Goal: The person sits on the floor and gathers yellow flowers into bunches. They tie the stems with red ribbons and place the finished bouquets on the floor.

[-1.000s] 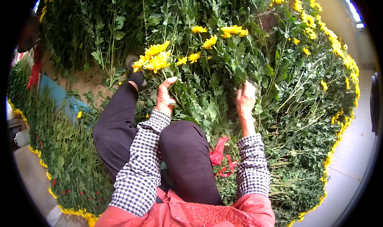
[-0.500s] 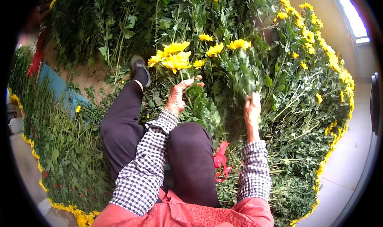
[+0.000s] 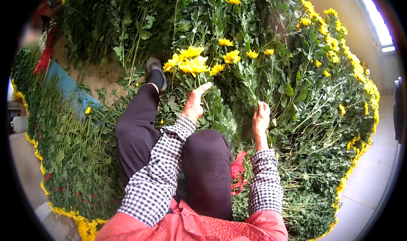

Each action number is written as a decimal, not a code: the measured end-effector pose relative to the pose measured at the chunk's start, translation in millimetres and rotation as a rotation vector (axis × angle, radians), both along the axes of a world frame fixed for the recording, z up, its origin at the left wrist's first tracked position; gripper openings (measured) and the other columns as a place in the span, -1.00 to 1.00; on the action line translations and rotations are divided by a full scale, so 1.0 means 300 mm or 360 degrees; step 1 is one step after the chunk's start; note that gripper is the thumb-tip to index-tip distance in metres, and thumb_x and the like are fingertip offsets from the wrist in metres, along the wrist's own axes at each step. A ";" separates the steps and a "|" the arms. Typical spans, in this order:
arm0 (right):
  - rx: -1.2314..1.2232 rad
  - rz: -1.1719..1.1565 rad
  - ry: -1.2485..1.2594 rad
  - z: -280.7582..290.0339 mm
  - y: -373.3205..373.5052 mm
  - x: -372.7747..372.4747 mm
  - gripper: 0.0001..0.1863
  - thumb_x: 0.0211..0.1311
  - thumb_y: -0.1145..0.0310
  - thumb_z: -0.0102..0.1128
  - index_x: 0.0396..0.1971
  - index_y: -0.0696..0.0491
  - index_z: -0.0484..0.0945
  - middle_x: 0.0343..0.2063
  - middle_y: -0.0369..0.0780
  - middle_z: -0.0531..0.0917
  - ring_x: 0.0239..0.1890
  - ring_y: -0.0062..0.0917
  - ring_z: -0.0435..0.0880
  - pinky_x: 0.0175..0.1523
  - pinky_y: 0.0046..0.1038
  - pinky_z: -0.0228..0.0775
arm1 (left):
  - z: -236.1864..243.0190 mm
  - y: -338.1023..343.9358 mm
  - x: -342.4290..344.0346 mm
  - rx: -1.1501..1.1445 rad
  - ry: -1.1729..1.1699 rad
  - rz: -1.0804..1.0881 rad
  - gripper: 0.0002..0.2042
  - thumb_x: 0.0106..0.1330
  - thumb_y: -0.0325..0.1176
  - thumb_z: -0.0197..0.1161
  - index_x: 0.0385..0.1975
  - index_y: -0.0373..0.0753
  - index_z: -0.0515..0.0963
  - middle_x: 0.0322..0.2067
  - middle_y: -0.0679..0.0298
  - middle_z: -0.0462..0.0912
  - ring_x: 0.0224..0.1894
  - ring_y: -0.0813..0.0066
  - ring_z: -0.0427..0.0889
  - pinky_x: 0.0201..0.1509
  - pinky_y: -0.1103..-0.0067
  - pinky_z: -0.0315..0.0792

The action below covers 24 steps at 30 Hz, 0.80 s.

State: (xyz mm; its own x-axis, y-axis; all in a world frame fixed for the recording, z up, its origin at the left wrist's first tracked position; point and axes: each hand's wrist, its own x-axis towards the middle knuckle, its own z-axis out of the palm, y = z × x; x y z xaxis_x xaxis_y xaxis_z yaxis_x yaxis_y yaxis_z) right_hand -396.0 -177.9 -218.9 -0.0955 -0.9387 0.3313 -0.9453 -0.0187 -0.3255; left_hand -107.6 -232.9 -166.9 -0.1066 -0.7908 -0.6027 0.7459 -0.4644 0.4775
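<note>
Yellow chrysanthemums [image 3: 193, 64] with leafy green stems stand upright in my left hand [image 3: 195, 104]. Its fingers are wrapped round the stems just under the blooms, with the thumb stretched along them. To the right, my right hand [image 3: 260, 114] pinches the stem of a single leafy chrysanthemum [image 3: 252, 78]; small yellow blooms show near its top. The lower ends of the held stems are lost among the foliage. Red ribbon [image 3: 238, 169] lies between my right knee and my right forearm.
Heaped cut chrysanthemums surround me, with stems [image 3: 305, 126] on the right and leafy bundles [image 3: 63, 156] on the left. Yellow blooms [image 3: 360, 150] edge the heap. A blue board [image 3: 70, 90] lies at the left, near a red cloth [image 3: 45, 52]. Pale floor [image 3: 364, 173] shows at the right.
The chrysanthemum in my right hand, blurred by motion before, is now sharp and steadier. My right hand has come slightly left, closer to my left hand. My left hand keeps its flowers.
</note>
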 end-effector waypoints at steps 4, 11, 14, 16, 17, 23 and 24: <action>0.0156 0.0059 0.0177 -0.028 0.064 0.055 -0.49 -0.03 0.33 0.43 -0.04 0.04 0.45 -0.10 -0.14 0.51 -0.09 -0.17 0.48 -0.03 -0.26 0.40 | -0.036 0.001 0.034 0.0052 0.0017 0.0077 -0.72 0.14 -0.28 0.39 -0.18 -0.22 0.62 -0.25 0.37 0.67 -0.23 0.55 0.62 -0.09 0.57 0.51; 0.0340 0.0001 0.0600 -0.041 0.024 0.052 -0.63 -0.08 0.45 0.20 -0.16 0.02 0.49 -0.14 -0.20 0.49 -0.07 -0.26 0.45 -0.07 -0.28 0.36 | -0.036 0.001 0.029 0.0083 -0.0039 -0.0002 -0.67 0.17 -0.28 0.36 -0.08 -0.24 0.60 -0.17 0.36 0.66 -0.17 0.55 0.62 -0.02 0.53 0.51; 0.0379 0.0081 0.0585 -0.020 0.006 0.022 -0.60 -0.09 0.56 0.11 -0.13 0.03 0.46 -0.13 -0.20 0.50 -0.09 -0.27 0.48 -0.01 -0.28 0.40 | -0.086 -0.012 0.027 0.0039 0.0018 0.0027 -0.78 0.20 -0.28 0.33 -0.22 -0.23 0.62 -0.30 0.34 0.69 -0.32 0.53 0.66 -0.18 0.55 0.58; 0.0332 0.0106 0.0321 0.089 -0.015 0.001 -0.57 -0.09 0.61 0.08 -0.10 0.05 0.44 -0.13 -0.18 0.51 -0.10 -0.26 0.49 0.02 -0.27 0.41 | -0.045 -0.007 0.012 0.0004 0.0098 -0.0051 -0.78 0.20 -0.27 0.33 -0.23 -0.22 0.62 -0.31 0.30 0.69 -0.34 0.51 0.66 -0.20 0.54 0.58; 0.0115 0.0212 0.0209 0.189 -0.034 0.035 -0.52 -0.13 0.68 0.04 -0.08 0.08 0.43 -0.10 -0.15 0.53 -0.06 -0.23 0.50 -0.02 -0.29 0.46 | -0.059 -0.009 0.027 0.0003 0.0083 -0.0041 -0.79 0.20 -0.26 0.33 -0.25 -0.23 0.61 -0.35 0.27 0.69 -0.38 0.50 0.65 -0.25 0.53 0.59; 0.0163 0.0296 -0.0324 0.423 -0.009 -0.070 -0.81 0.30 0.47 0.10 -0.13 0.16 0.41 -0.30 -0.03 0.54 -0.32 -0.15 0.54 -0.18 -0.30 0.40 | -0.016 -0.028 -0.042 -0.0137 -0.0159 0.0107 -0.43 0.01 -0.26 0.52 0.05 -0.27 0.50 0.00 0.34 0.54 0.06 0.51 0.41 0.25 0.50 0.22; 0.0200 0.0225 -0.0310 0.433 0.015 -0.062 -0.81 0.29 0.45 0.11 -0.15 0.16 0.43 -0.31 -0.04 0.53 -0.33 -0.15 0.54 -0.19 -0.29 0.39 | -0.010 -0.023 -0.056 -0.0304 -0.0141 0.0248 -0.37 -0.05 -0.27 0.57 0.06 -0.29 0.47 0.03 0.34 0.52 0.06 0.48 0.42 0.22 0.52 0.25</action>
